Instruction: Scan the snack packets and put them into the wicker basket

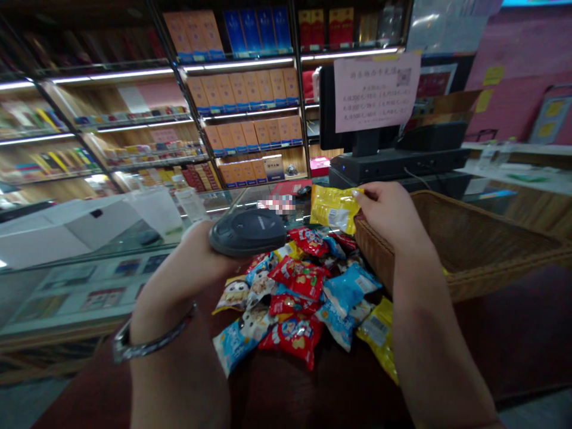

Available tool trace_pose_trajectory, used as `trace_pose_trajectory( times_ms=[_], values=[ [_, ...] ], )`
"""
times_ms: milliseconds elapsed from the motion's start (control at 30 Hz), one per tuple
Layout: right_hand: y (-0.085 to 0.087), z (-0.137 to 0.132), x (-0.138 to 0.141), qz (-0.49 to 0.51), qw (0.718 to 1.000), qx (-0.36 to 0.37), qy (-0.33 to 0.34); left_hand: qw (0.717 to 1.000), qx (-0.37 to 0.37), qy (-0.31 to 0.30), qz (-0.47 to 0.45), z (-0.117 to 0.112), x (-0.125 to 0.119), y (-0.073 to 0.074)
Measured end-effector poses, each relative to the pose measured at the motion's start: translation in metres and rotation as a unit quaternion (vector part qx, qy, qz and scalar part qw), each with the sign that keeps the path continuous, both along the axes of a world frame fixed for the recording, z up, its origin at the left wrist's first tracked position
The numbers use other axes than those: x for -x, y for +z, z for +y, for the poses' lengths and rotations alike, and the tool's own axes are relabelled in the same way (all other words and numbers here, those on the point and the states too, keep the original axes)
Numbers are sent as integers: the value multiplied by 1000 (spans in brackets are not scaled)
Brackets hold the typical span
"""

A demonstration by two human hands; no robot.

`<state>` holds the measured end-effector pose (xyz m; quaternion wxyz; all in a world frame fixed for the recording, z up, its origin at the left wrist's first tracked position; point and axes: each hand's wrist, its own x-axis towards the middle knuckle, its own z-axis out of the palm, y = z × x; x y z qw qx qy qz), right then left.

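Gripping a dark grey oval scanner (248, 231), the left hand (196, 259) is shown, fingers hidden; a yellow foil snack packet (334, 208), print blurred, is pinched by the right hand (388, 217) beside a brown wicker basket (473, 229).

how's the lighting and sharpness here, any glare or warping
Head view: shelf light strips blow out white; shelf uprights bow from lens distortion; a pixelated patch sits beyond the scanner in the left hand; the yellow packet in the right hand is fairly sharp, the counter dim.

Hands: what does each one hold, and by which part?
The left hand grips the black scanner from below; the right hand pinches the yellow packet by its right edge.
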<state>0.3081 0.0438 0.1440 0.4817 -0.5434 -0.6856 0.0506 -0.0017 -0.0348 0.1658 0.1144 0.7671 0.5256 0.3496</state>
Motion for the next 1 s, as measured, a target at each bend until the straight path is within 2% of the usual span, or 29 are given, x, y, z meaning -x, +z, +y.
trace_pose_trajectory(
  times_ms=[67, 167, 200, 267, 333, 433, 533, 600, 700, 767, 833, 900, 1000],
  values=[
    [6, -15, -18, -27, 997, 1, -73, 1000, 7, 4, -18, 0, 0, 0],
    [11, -35, -54, -58, 974, 9, -218, 999, -36, 23, -31, 0, 4, 0],
    [11, -39, -66, -63, 966, 24, -251, 998, -50, 25, -31, 0, 6, 0],
    [9, -41, -82, -65, 957, 82, -271, 996, -74, 30, -31, 0, 8, 2],
    [7, -37, -86, -62, 959, 128, -244, 996, -85, 31, -28, -1, 9, 4],
    [6, -30, -69, -56, 977, 106, -178, 995, -86, 30, -30, -3, 8, 5],
    [7, -23, -31, -87, 992, 92, -19, 996, -79, 33, -38, -4, 9, 5],
    [3, -20, 1, -152, 973, 131, 115, 996, -76, 37, -38, -5, 10, 5],
    [-13, -16, 57, -296, 897, 232, 231, 996, -72, 46, -38, -6, 11, 4],
    [-28, -16, 92, -380, 845, 287, 243, 996, -69, 49, -34, -7, 9, 5],
    [-43, -17, 120, -430, 816, 319, 220, 996, -70, 48, -33, -8, 7, 5],
    [-52, -17, 134, -439, 819, 321, 184, 996, -72, 42, -35, -9, 6, 5],
    [-52, -10, 124, -410, 846, 287, 185, 996, -76, 41, -27, -9, 9, 5]
  ],
)
